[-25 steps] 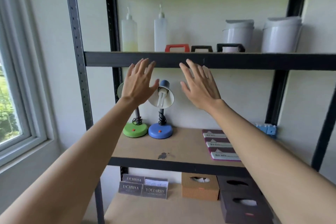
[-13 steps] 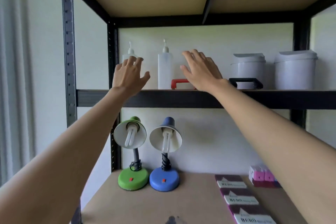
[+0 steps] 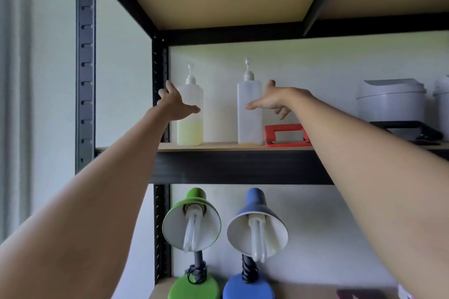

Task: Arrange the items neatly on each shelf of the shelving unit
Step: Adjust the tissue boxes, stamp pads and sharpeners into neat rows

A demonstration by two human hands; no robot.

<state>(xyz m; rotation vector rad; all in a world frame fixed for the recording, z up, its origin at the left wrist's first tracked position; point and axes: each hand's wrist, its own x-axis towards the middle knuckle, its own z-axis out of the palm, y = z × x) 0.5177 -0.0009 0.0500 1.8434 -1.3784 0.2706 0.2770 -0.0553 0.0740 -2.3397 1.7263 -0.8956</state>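
**Both hands reaching at 2 pump bottles on the upper shelf**

I am seeing the left hand, fingers spread, flanking the left bottle; the right hand, fingers spread, is beside the right bottle. Contact: I cannot tell. Both bottles are standing upright on the shelf, left of a red hole punch.

A pale wall stands behind a black metal shelving unit with light wooden boards. At the far left hangs a pale curtain. Soft daylight comes from the left side.
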